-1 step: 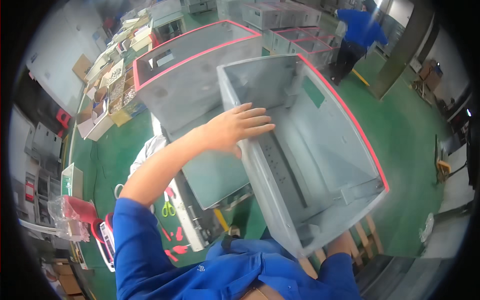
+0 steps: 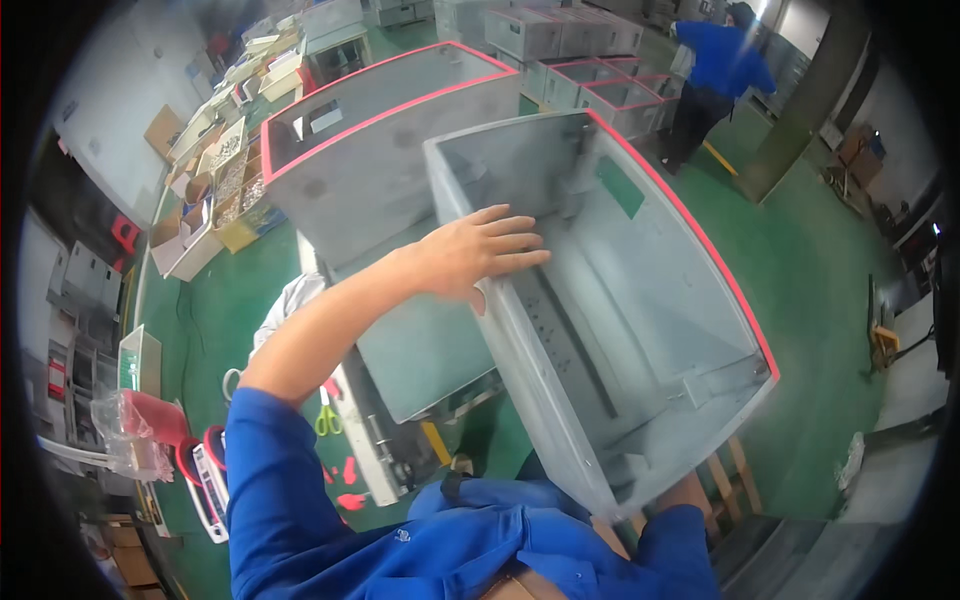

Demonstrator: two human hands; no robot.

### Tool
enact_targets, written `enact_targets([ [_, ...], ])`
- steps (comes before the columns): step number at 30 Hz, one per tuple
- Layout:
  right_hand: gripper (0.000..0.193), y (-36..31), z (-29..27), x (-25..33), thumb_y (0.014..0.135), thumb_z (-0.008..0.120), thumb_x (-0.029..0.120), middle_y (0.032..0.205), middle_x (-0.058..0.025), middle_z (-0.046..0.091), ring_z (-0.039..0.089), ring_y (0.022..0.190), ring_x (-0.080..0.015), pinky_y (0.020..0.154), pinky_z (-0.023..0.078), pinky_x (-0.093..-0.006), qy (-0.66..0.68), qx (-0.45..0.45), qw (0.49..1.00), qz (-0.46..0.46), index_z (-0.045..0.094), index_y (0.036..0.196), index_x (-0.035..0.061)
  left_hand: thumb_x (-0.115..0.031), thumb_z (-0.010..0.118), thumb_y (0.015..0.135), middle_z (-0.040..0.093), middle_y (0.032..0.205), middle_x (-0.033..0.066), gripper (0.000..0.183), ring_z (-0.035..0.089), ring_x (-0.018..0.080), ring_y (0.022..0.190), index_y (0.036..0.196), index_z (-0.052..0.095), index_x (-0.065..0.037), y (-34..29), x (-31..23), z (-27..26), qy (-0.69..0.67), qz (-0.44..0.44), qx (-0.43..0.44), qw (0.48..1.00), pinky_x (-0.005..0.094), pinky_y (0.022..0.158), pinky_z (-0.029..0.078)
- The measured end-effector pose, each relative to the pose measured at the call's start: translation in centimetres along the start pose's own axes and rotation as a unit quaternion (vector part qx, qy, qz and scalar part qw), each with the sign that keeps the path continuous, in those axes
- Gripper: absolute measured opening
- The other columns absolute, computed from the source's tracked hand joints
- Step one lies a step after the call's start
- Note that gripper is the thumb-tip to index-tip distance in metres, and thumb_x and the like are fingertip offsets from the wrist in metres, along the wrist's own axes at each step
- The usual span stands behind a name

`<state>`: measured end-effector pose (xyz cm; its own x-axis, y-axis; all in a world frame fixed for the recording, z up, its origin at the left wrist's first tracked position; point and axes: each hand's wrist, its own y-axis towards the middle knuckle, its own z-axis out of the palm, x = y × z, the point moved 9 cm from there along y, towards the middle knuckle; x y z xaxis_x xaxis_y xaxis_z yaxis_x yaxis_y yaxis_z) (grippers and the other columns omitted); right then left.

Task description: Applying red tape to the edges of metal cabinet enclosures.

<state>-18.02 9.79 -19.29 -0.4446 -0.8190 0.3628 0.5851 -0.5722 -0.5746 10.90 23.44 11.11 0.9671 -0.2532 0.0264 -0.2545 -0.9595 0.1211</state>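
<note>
A grey open metal cabinet box [image 2: 660, 270] with a red strip along its far right edge is tilted in front of my body. Across its near left wall edge lies my left hand [image 2: 490, 250], fingers stretched over the inner side and thumb on the outside, gripping the wall. My right forearm [image 2: 685, 495] reaches under the box's lower right corner; the hand itself is hidden behind the box. Just to the left stands a second grey metal cabinet [image 2: 390, 150], its top opening rimmed in red. A grey panel surface [image 2: 425, 350] sits low between it and me.
Green-handled scissors [image 2: 328, 418] and red scraps [image 2: 350, 500] lie on the left. Parts bins [image 2: 240, 180] line the far left. A wooden pallet [image 2: 735, 480] is at lower right. A person in blue [image 2: 725, 60] stands near a pillar [image 2: 810, 120], beside stacked cabinets [image 2: 560, 35].
The view has shifted very slightly. My left hand stays on the box's wall edge, and the box keeps nearly the same tilt.
</note>
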Motion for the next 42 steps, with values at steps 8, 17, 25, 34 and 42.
enact_targets([
  [8,0.043,7.2,-2.8,12.8,0.087,0.037,0.037,0.108,-0.0103,0.053,0.051,0.1,-0.025,0.086,0.04,-0.0417,-0.079,-0.081,0.993,-0.023,0.045,0.114,0.0061,-0.039,0.067,0.061,0.058,0.055,0.0088,0.043,0.059,0.0304,0.059,0.089,0.06,-0.007,5.1,-1.5,4.9,-0.078,-0.127,0.158,0.976,0.0386,0.051,0.046],
  [17,0.042,17.0,2.1,19.4,0.087,0.037,0.036,0.108,-0.0108,0.053,0.051,0.1,-0.0249,0.086,0.04,-0.0408,-0.174,-0.068,0.982,-0.014,0.046,0.114,0.0049,-0.027,0.07,0.062,0.056,0.054,0.0095,0.043,0.058,0.0282,0.055,0.092,0.054,-0.001,1.9,-4.9,4.4,-0.125,-0.361,0.111,0.917,0.037,0.048,0.044],
  [25,0.041,26.1,8.7,14.1,0.087,0.037,0.034,0.108,-0.0112,0.053,0.051,0.1,-0.0249,0.085,0.04,-0.0401,-0.257,-0.042,0.965,0.038,0.046,0.113,0.0037,-0.028,0.068,0.065,0.054,0.055,0.0105,0.055,0.057,0.0281,0.052,0.108,0.049,0.002,0.0,-6.7,3.6,-0.121,-0.558,0.023,0.821,0.0375,0.046,0.043],
  [34,0.04,34.7,19.1,8.1,0.088,0.037,0.033,0.109,-0.0116,0.053,0.051,0.101,-0.0249,0.085,0.04,-0.0392,-0.372,0.012,0.928,0.029,0.047,0.113,0.0024,-0.048,0.064,0.062,0.047,0.063,0.0032,0.072,0.048,0.0181,0.052,0.116,0.048,-0.002,-0.6,-4.5,1.3,0.129,-0.515,-0.145,0.835,0.0302,0.046,0.04],
  [42,0.04,26.0,16.6,6.8,0.088,0.037,0.031,0.109,-0.0121,0.053,0.051,0.101,-0.0249,0.085,0.04,-0.0385,-0.61,0.104,0.781,-0.081,0.047,0.112,0.0013,-0.024,0.056,0.082,0.056,0.101,0.0126,0.035,0.056,0.0256,0.093,0.111,0.052,-0.004,-1.2,-12.1,-0.3,0.171,-0.329,-0.403,0.837,0.0336,0.075,0.048],
])
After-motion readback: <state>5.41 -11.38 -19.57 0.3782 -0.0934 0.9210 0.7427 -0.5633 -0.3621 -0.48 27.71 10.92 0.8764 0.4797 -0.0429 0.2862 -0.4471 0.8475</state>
